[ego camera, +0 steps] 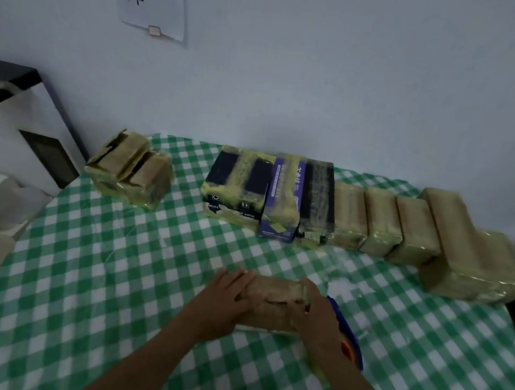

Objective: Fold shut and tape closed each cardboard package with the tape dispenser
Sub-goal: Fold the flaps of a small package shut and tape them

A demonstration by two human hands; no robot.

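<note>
Now, left grip: clamped on the left end of the small cardboard package, fingers down its far face, thumb across the top.
Right grip: wrapped over the package's right end, so both hands have it pinned between them.
Cardboard package: flat on the tabletop, squarely between the two grips. The top looks folded down, but it is too blurred to call whether tape crosses the seam.
Tape dispenser: blue with an orange part, lying just outside the right grip and partly hidden behind that wrist. Neither hand is on it.
Beyond the grips: a row of packages runs along the far edge of the tabletop, packed side by side. There are dark boxes, a purple box and several tan ones, all under glossy yellowish tape.
Far off to the left grip's side: a pair of packages sits apart from the row, also wrapped in tape, one with a ragged top.
Progress: late in the job, by my reading. Everything at the back looks sealed, and the package between the grips seems to be the only one in work.
Left to do: probably free the right grip, take up the dispenser, run tape over the seam and send this one to join the row.
</note>
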